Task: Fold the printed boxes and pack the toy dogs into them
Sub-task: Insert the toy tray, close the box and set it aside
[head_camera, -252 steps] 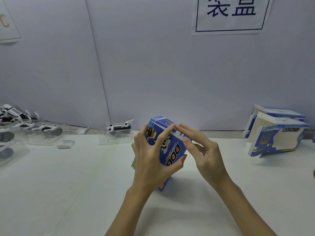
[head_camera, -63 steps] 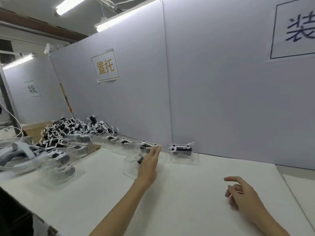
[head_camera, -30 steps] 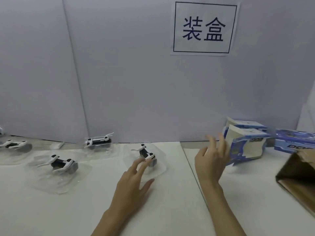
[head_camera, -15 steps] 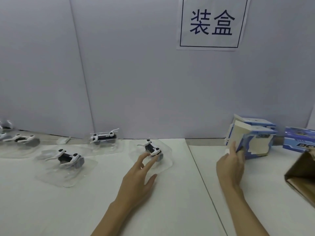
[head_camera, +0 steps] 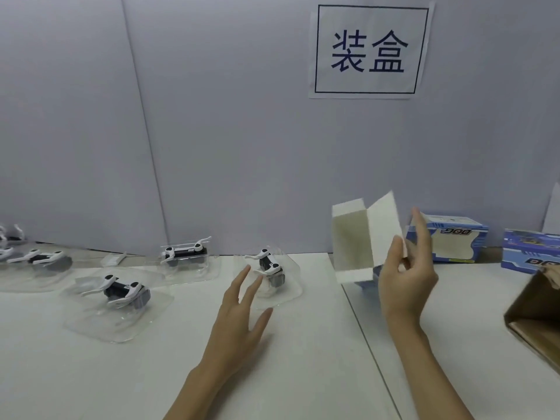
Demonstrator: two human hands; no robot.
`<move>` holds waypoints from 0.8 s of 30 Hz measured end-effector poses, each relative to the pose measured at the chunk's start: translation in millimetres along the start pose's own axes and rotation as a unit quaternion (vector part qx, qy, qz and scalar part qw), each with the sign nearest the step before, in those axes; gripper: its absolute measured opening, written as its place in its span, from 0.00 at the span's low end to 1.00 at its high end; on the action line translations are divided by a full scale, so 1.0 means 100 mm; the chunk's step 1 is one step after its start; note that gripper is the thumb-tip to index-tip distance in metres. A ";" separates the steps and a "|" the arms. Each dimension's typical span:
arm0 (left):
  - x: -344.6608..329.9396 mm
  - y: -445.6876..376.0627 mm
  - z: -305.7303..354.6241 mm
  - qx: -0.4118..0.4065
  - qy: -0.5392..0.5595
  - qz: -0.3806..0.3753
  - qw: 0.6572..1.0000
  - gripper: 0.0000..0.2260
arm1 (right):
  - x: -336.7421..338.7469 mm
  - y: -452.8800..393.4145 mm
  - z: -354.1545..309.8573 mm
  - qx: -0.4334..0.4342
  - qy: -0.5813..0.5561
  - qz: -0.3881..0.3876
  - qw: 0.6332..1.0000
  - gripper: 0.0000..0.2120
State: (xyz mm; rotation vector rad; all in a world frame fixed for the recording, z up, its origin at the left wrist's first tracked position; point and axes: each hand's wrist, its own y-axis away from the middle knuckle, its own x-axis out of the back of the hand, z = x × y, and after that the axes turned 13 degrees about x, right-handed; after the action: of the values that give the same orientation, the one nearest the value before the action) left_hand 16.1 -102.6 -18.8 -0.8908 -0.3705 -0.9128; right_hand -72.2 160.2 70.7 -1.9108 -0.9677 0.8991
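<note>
Right grip (head_camera: pixel 404 277) pinches raised unfolded box (head_camera: pixel 363 237); left hand (head_camera: pixel 239 310) hovers, fingers spread.

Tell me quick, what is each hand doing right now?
Left hand: open, fingers straight, reaching toward the toy dog in its clear tray, holding nothing.
Right hand: pinching an unfolded printed box, lifted off the table.

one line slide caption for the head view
Right hand lifts an unfolded box while the open left hand reaches toward a toy dog in its clear tray.
</note>
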 end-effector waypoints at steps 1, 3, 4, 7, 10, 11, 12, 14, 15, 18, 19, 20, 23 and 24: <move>0.01 -0.01 0.02 0.001 0.014 0.008 1.000 0.29 | 0.00 -0.03 -0.04 -0.036 -0.037 0.020 0.998 0.19; 0.04 -0.02 0.08 -0.008 0.040 0.015 0.999 0.31 | 0.02 -0.12 -0.09 -0.096 -0.108 0.040 0.989 0.12; 0.06 -0.02 0.12 -0.019 0.050 0.013 0.998 0.33 | 0.02 -0.15 -0.11 -0.121 -0.142 0.040 0.982 0.08; 0.11 0.01 0.26 -0.044 0.087 -0.006 0.995 0.41 | 0.03 -0.20 -0.20 -0.206 -0.227 0.009 0.952 0.05; 0.09 0.06 0.39 -0.020 0.124 -0.013 0.992 0.45 | 0.03 -0.19 -0.29 -0.255 -0.258 -0.041 0.931 0.04; 0.09 0.08 0.43 -0.001 0.145 -0.021 0.989 0.46 | 0.03 -0.20 -0.32 -0.270 -0.265 -0.059 0.924 0.04; 0.10 0.09 0.45 0.010 0.160 -0.029 0.987 0.46 | 0.04 -0.21 -0.35 -0.293 -0.277 -0.074 0.912 0.05; 0.13 0.12 0.48 -0.004 0.170 -0.037 0.985 0.44 | 0.06 -0.23 -0.39 -0.343 -0.305 -0.102 0.883 0.10; 0.15 0.14 0.49 -0.008 0.185 -0.049 0.982 0.42 | 0.07 -0.23 -0.40 -0.361 -0.313 -0.126 0.869 0.12; 0.19 0.18 0.60 0.006 0.277 -0.105 0.955 0.27 | 0.09 -0.20 -0.45 -0.428 -0.380 -0.212 0.792 0.18; 0.19 0.18 0.64 0.019 0.304 -0.115 0.946 0.24 | 0.09 -0.18 -0.47 -0.443 -0.420 -0.217 0.762 0.21; 0.18 0.18 0.65 0.032 0.328 -0.119 0.937 0.24 | 0.07 -0.15 -0.48 -0.440 -0.459 -0.209 0.743 0.23; 0.17 0.13 0.65 0.057 0.365 -0.077 0.926 0.32 | -0.07 -0.02 -0.47 -0.389 -0.467 -0.159 0.778 0.21; 0.18 0.11 0.64 0.069 0.364 -0.054 0.927 0.35 | -0.13 0.02 -0.49 -0.374 -0.439 -0.148 0.803 0.20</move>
State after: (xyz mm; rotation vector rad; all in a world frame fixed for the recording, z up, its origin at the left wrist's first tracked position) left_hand 40.2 -57.7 24.9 -0.3542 0.1624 -1.2316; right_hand -36.2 132.3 92.6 -1.7949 -2.4029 1.3719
